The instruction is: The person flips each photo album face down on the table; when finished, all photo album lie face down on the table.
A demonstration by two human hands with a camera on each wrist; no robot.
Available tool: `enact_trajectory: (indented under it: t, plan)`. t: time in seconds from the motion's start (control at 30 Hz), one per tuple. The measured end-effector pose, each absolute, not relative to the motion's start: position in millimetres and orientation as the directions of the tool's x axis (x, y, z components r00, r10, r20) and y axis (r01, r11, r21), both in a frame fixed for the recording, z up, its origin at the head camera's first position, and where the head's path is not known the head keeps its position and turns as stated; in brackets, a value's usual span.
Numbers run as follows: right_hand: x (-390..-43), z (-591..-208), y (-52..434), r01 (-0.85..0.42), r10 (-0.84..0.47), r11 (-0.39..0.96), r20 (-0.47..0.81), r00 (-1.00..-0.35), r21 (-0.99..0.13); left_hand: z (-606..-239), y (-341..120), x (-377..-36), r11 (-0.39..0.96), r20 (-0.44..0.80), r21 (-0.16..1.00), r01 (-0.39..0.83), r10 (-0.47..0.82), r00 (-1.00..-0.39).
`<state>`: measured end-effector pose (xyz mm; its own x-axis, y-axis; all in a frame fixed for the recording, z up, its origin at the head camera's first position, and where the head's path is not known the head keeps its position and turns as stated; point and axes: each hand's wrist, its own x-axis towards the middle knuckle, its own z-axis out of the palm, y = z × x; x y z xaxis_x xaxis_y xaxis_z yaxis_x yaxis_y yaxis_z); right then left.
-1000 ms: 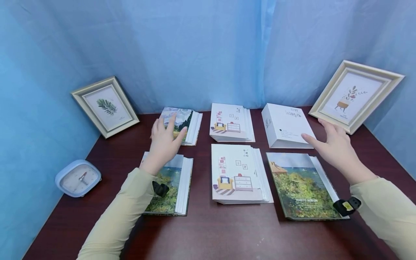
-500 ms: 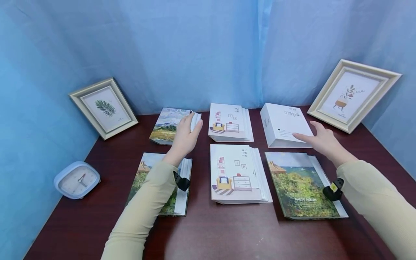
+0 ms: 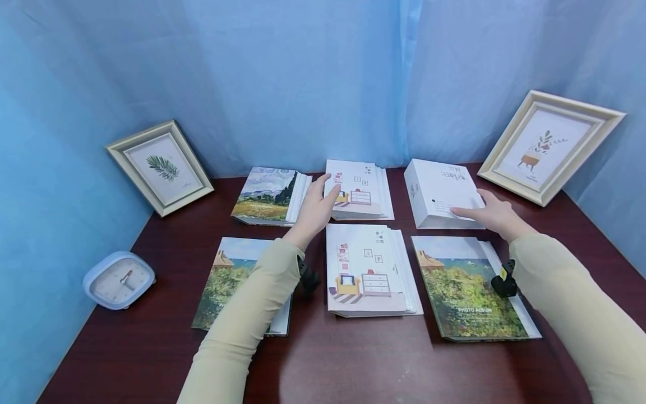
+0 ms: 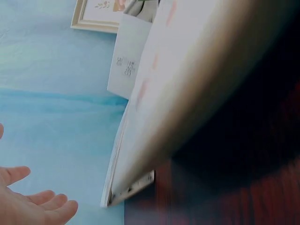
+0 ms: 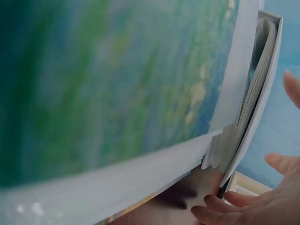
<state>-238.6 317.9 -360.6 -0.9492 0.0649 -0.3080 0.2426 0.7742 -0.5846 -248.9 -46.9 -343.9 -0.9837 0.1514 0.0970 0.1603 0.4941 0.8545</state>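
Observation:
My left hand (image 3: pixel 311 213), fingers loosely spread, hovers at the left edge of the back middle photo album (image 3: pixel 370 175), whose white cover has drawn furniture. Left of it lies the back left photo album (image 3: pixel 262 193), with a painted landscape. In the left wrist view the fingers (image 4: pixel 51 205) hold nothing. At the right edge of the plain white photo album (image 3: pixel 439 182) is my right hand (image 3: pixel 497 216), thumb over the cover. In the right wrist view, its fingers (image 5: pixel 225 206) are spread beside the pages; contact cannot be made out.
In the front row lie a garden-painting album (image 3: pixel 232 269), partly under my left sleeve, a white furniture-print album (image 3: pixel 360 252) and another garden-painting album (image 3: pixel 466 286). Two picture frames (image 3: pixel 160 168) lean at the back corners. A blue clock (image 3: pixel 119 279) stands left on the dark table (image 3: pixel 323 365).
My left hand has moved right, from over the back left album to the back middle one. My right hand has shifted slightly left along the plain white album's edge. The albums stay put.

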Motion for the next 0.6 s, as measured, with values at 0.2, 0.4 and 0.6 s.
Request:
enact_trajectory:
  t: [0.2, 0.4, 0.6]
  plan:
    - [-245.5, -359.4, 314.3, 0.271, 0.07, 0.777, -0.349, -0.934, -0.569, -340.1, -29.2, -255.8, 0.47, 0.047, 0.876, 0.107, 0.137, -0.989]
    - [-250.2, -359.2, 311.8, 0.267, 0.074, 0.785, -0.343, -0.936, -0.558, -336.2, -12.9, -261.7, 0.453, -0.001, 0.889, 0.065, 0.144, -0.99]
    - [-255.0, -359.1, 310.8, 0.259, 0.053, 0.807, -0.372, -0.927, -0.53, -334.1, 7.8, -270.9, 0.415, -0.014, 0.908, 0.056, 0.164, -0.986]
